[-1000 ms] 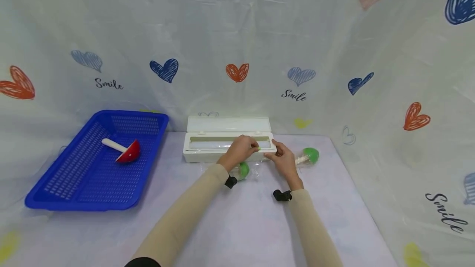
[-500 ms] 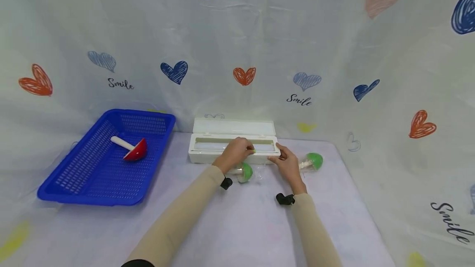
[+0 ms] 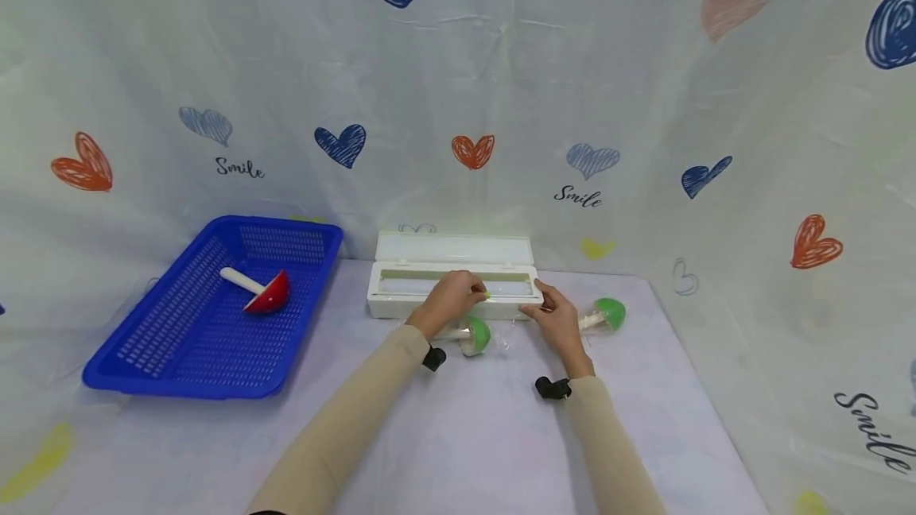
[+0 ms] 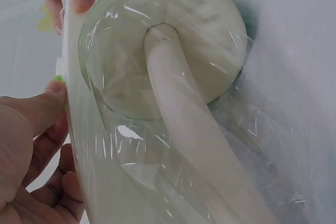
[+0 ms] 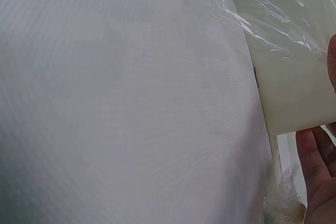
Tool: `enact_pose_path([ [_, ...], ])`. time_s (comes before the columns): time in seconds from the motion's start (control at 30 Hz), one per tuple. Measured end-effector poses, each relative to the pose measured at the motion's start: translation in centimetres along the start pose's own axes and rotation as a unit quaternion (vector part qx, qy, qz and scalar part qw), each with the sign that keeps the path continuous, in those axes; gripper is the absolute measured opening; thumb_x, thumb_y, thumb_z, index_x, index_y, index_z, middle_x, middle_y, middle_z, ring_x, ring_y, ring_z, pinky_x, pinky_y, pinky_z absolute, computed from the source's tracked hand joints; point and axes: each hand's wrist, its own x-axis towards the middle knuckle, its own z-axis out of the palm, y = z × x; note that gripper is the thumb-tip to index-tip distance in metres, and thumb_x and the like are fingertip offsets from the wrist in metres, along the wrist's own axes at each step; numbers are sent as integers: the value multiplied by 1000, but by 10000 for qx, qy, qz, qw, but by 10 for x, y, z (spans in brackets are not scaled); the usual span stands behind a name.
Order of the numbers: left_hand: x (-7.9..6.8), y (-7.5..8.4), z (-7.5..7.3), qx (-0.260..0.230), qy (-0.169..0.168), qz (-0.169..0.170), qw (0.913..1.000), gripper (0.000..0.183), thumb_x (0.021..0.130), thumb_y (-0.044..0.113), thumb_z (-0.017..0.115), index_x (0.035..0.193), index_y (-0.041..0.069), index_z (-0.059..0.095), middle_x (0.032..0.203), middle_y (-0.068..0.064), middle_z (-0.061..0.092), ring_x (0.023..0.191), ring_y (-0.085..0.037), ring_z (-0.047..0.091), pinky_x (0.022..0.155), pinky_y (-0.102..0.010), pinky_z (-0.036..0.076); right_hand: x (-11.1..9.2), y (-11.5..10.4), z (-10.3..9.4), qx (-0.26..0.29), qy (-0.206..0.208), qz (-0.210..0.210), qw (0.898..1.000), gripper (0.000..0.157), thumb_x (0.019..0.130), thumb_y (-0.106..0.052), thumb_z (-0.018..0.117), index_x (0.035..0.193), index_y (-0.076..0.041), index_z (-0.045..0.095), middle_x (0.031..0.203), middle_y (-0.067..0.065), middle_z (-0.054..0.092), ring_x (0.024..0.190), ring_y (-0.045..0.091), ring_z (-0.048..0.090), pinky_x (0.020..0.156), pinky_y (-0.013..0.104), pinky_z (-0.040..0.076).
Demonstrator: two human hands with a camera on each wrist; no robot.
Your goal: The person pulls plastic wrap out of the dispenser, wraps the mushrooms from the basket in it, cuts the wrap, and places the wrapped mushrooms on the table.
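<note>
A white cling film dispenser (image 3: 404, 308) stands at the back of the table with its lid (image 3: 454, 248) up and a film roll (image 3: 408, 285) inside. My left hand (image 3: 451, 300) pinches the small green slide cutter (image 4: 59, 78) on the dispenser's front edge. At the right end, my right hand (image 3: 560, 326) grips the dispenser, fingers (image 5: 313, 161) at its end. A toy mushroom with a green cap (image 3: 478, 335) lies before it, covered by clear film (image 4: 136, 166). The left wrist view shows its cap underside and pale stem (image 4: 184, 98).
On the left stands a blue mesh basket (image 3: 179, 384) with a red-capped toy mushroom (image 3: 268, 294) in it. Another green-capped mushroom (image 3: 610, 313), with clear film about it, lies right of my right hand. A heart-printed sheet (image 3: 501, 86) hangs behind the table.
My left hand has slid the green cutter leftward along the dispenser's front edge. The right hand keeps its grip on the right end. The head view has shifted slightly.
</note>
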Motion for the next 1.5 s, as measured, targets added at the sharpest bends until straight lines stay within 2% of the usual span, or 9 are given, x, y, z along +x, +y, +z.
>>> enact_pose_path([
  [0.23,-5,-4,-4,-315,-34,-137,9994,14,97,16,73,107,7,78,103,-6,75,96,-18,68,86,-30,57,-2,2,0,1,-14,37,10000,73,84,-33,85,149,-20,55,145,13,61,118,31,67,99,47,56],
  [0.37,-8,-7,-5,-333,-31,-250,9991,15,97,17,73,107,7,78,104,-6,75,98,-19,68,87,-32,57,-2,1,-1,32,-32,24,10000,73,84,-34,85,149,-20,55,143,14,62,118,31,67,101,48,55],
  [0.5,-10,-8,-5,-344,44,-276,9990,14,97,17,73,105,7,78,105,-6,75,100,-20,68,89,-33,56,-3,0,0,52,-30,-21,10000,72,85,-32,85,149,-18,55,142,16,63,118,32,67,100,48,55],
  [0.63,-14,-12,-6,-490,65,-297,9983,13,96,14,73,104,6,78,103,-7,74,97,-19,68,85,-31,57,-4,2,0,-32,-34,-21,10000,72,86,-30,84,150,-18,54,144,16,62,121,33,67,98,46,56],
  [0.87,-17,-17,-10,-453,217,-342,9982,13,96,15,74,103,5,78,102,-8,74,98,-20,68,86,-32,57,-3,1,1,-15,88,-119,9999,71,86,-27,84,149,-15,55,140,19,63,122,34,66,95,40,58],
  [1.1,-20,-16,-13,-550,244,-475,9971,12,96,13,73,103,4,78,101,-8,71,93,-18,66,81,-29,57,-2,0,1,116,91,-95,9998,71,85,-25,85,149,-16,55,140,19,64,120,34,67,91,33,59],
  [1.37,-21,-15,-15,-255,234,-567,9978,13,97,17,73,102,7,78,99,-5,75,92,-17,67,83,-32,56,-1,0,0,141,50,-147,9998,71,85,-27,85,148,-17,56,139,18,64,119,33,68,93,38,59],
  [1.5,-22,-16,-13,-418,240,-645,9968,13,97,17,73,103,7,78,100,-5,75,94,-18,67,84,-33,57,-1,1,0,235,-6,-141,9996,71,85,-27,85,149,-16,55,144,17,61,121,33,67,95,37,58],
])
